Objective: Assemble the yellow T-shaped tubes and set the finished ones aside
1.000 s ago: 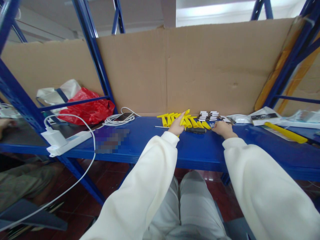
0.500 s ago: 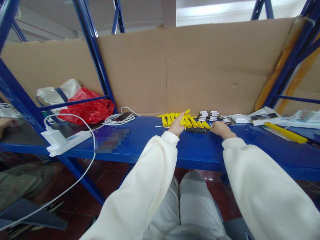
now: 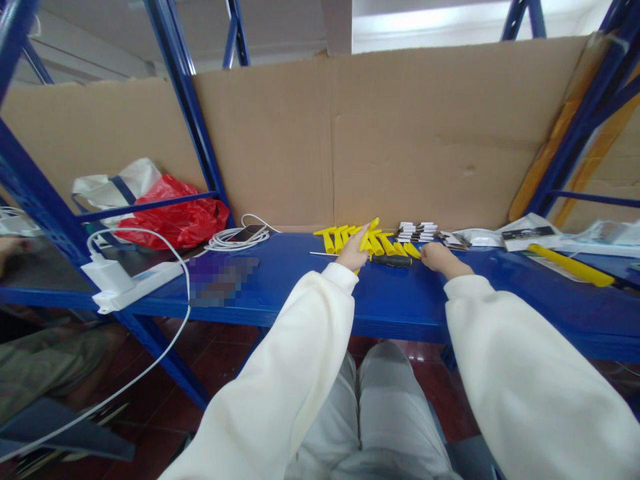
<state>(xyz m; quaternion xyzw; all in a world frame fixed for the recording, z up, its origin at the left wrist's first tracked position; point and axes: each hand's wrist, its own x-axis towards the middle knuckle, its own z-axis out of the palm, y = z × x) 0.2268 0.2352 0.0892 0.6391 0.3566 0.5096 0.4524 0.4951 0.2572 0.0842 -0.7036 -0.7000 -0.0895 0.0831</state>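
My left hand (image 3: 354, 251) is closed around a yellow T-shaped plastic handle (image 3: 373, 228), which sticks up past the fingers; its lower end shows below the palm. Several more such yellow pieces (image 3: 329, 241) lie in a row along the back of the blue shelf, on both sides of that hand. A screwdriver (image 3: 393, 261) with a dark handle lies in front of them, its shaft pointing left behind my left hand. Just right of the row, my right hand (image 3: 439, 257) rests low over the shelf with fingers curled together; what they hold, if anything, is hidden.
Small black-and-white pieces (image 3: 416, 232) stand stacked at the back. On the right lie plastic packets (image 3: 480, 237) and a long yellow tool (image 3: 573, 265). A coiled white cable (image 3: 237, 238), power strip (image 3: 145, 283) and red bag (image 3: 175, 210) are at left. A cardboard sheet (image 3: 400, 133) walls the back.
The fingers of my right hand have curled in slightly and the small thing seen at their tips is now hidden. My left hand stays put with the yellow handle.
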